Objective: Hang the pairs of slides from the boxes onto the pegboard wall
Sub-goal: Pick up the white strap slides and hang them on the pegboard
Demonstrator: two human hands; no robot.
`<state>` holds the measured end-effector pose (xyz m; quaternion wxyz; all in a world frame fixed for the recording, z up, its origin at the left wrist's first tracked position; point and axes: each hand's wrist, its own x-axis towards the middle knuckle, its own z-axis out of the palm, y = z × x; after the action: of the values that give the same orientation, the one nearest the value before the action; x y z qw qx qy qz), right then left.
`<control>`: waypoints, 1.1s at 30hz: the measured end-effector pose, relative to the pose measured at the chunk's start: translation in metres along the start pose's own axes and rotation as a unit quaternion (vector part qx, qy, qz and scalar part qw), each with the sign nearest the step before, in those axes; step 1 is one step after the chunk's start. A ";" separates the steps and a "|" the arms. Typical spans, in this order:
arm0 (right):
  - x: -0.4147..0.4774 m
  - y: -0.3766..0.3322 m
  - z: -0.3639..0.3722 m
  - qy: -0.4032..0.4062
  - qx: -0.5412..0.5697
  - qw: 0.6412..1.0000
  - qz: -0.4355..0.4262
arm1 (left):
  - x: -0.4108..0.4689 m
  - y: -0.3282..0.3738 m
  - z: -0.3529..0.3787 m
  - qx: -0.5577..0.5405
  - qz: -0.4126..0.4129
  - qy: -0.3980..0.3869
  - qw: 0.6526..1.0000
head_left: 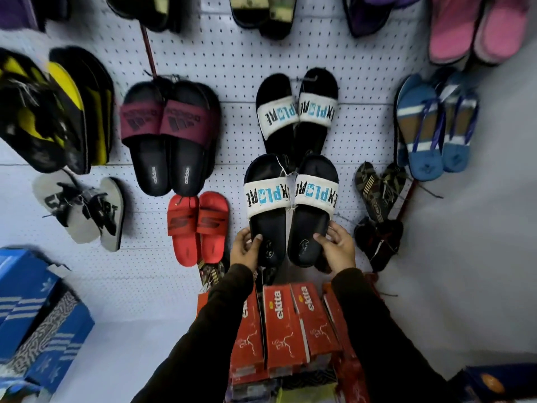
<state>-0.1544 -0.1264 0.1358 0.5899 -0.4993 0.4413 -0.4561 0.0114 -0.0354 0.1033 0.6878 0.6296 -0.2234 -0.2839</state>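
Observation:
A pair of black slides with white EXPLORE straps (290, 196) is held flat against the white pegboard wall (232, 59), toes up and tied together by a string. My left hand (244, 248) grips the heel of the left slide. My right hand (338, 245) grips the heel of the right slide. An identical EXPLORE pair (296, 112) hangs directly above it. Red ekita shoe boxes (287, 330) are stacked below my forearms.
Other pairs hang on the pegboard: maroon-strap black slides (171, 135), red slides (197, 228), grey sandals (84, 210), blue flip-flops (430, 129), dark patterned sandals (377, 196), yellow-black ones (55, 112). Blue boxes (37, 315) are stacked at lower left.

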 end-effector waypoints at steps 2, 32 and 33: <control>0.001 -0.022 0.000 -0.001 0.014 1.000 -0.026 | 0.002 0.020 0.006 -0.013 0.029 -0.007 0.999; 0.110 -0.125 0.013 -0.009 0.005 0.990 -0.141 | 0.090 0.125 0.085 -0.006 0.134 0.024 0.991; 0.109 -0.120 0.016 -0.008 -0.010 0.987 -0.161 | 0.090 0.124 0.085 0.008 0.146 0.031 0.989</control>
<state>-0.1296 -0.2400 0.2498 0.5074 -0.5735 0.3545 -0.5366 0.0350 -0.1534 0.2313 0.7235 0.6039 -0.2941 -0.1593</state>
